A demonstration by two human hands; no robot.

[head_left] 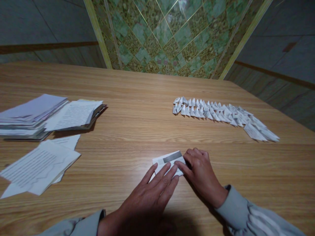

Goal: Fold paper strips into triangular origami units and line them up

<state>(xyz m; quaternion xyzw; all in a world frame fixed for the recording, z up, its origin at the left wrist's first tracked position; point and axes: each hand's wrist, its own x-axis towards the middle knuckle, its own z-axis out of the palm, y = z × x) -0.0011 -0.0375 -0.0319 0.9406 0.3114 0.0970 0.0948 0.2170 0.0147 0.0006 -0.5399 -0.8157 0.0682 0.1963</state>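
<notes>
A small folded piece of white paper with a grey printed bar lies on the wooden table in front of me. My left hand rests over its near side, fingers stretched out flat and pressing it down. At the paper's right edge, my right hand has its thumb on top and its other fingers curled, pinching that edge. The near part of the paper is hidden under my left fingers.
Rows of pointed folded paper pieces stand at the right back of the wooden table. Stacked papers sit at the far left, with a smaller pile of printed pages beside them. Loose printed sheets lie nearer me.
</notes>
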